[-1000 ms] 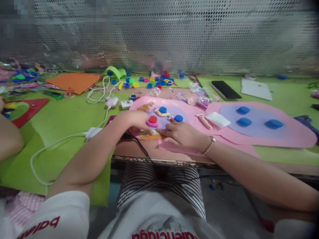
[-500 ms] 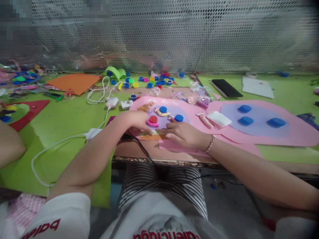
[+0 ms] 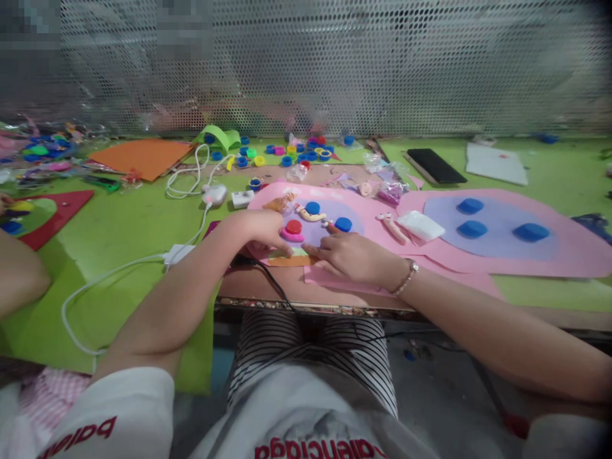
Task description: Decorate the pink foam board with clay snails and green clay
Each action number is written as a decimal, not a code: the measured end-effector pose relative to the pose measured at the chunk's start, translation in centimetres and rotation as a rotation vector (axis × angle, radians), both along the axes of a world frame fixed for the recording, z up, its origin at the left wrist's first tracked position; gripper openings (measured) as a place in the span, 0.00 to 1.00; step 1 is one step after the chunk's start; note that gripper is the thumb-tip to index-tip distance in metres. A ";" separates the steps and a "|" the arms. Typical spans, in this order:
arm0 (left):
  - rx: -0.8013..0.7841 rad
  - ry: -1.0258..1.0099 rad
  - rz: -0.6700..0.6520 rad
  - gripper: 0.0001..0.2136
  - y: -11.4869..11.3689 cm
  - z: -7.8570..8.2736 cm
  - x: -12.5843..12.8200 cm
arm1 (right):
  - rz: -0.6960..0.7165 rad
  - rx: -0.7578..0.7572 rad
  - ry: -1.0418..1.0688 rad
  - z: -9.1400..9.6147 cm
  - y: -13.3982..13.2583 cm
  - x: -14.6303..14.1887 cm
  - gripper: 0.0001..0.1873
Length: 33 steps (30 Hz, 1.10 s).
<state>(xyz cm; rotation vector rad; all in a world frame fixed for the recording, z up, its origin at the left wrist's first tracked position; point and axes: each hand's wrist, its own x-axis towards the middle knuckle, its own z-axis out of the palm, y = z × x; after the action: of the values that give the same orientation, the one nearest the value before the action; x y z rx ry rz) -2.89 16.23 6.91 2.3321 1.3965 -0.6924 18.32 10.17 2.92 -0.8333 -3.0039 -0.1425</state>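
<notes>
My left hand (image 3: 264,231) rests at the left edge of a pink sheet (image 3: 375,220) with a lilac oval (image 3: 354,213) on it. One finger stretches to a thin orange and pale green strip (image 3: 287,261) at the near edge; its other fingers are partly hidden. My right hand (image 3: 356,256) lies opposite with fingers apart, one fingertip by small white bits beside a blue cap (image 3: 343,224). Between the hands sits a red cap (image 3: 293,227) over a pink clay piece (image 3: 292,237). Behind it are a second blue cap (image 3: 313,208) and a cream clay strip (image 3: 312,217).
To the right lie a cream clay piece (image 3: 396,231), a white packet (image 3: 421,226) and another pink sheet (image 3: 578,255) with blue caps. A phone (image 3: 435,166), orange paper (image 3: 141,157) and several loose caps sit farther back. White cables (image 3: 119,263) cross the left; a co-worker's arm (image 3: 19,274) shows there.
Both hands stay in nearly the same spot over the pink sheet. My right fingertip has shifted slightly, and more of the white bits by the blue cap show.
</notes>
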 end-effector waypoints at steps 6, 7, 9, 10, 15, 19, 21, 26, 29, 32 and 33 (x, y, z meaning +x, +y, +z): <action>-0.021 -0.017 -0.004 0.28 0.0 0.1 0.0 | 0.003 -0.170 0.119 -0.1 0.7 0.6 0.33; -0.034 -0.025 -0.005 0.28 0.0 0.1 0.0 | 0.004 -0.217 0.167 -0.1 0.9 0.8 0.33; -0.042 -0.030 -0.002 0.29 0.0 0.2 0.0 | 0.021 -0.279 0.238 -0.1 1.2 1.2 0.35; -0.036 -0.028 0.000 0.29 0.0 0.2 0.0 | 0.040 -0.294 0.249 -0.2 1.4 1.3 0.35; -0.014 -0.026 -0.010 0.30 0.1 0.0 -0.1 | 0.092 -0.256 0.160 -0.4 1.2 1.1 0.33; -0.011 -0.014 0.003 0.31 0.1 0.0 -0.1 | 0.020 -0.203 0.081 -0.1 0.7 0.5 0.30; -0.012 -0.005 0.002 0.31 0.1 0.0 0.0 | -0.007 -0.175 0.043 0.0 0.5 0.2 0.30; -0.006 -0.001 -0.007 0.29 0.1 -0.2 0.1 | -0.009 -0.076 0.033 -0.1 0.2 -0.4 0.30; -0.005 0.001 0.002 0.29 0.3 -0.3 0.0 | -0.003 -0.099 0.065 -0.4 0.5 -0.2 0.30; -0.040 -0.016 0.006 0.29 0.3 -0.3 -0.2 | 0.050 -0.198 0.120 -0.6 1.3 0.4 0.32; -0.047 -0.021 0.008 0.29 0.3 -0.3 -0.2 | 0.071 -0.231 0.139 -0.6 1.5 0.7 0.32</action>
<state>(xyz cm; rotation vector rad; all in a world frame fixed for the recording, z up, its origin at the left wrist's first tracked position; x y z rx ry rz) -3.07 16.58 6.59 2.2895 1.3655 -0.6896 19.02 11.67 2.33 -0.7155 -2.9492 0.2571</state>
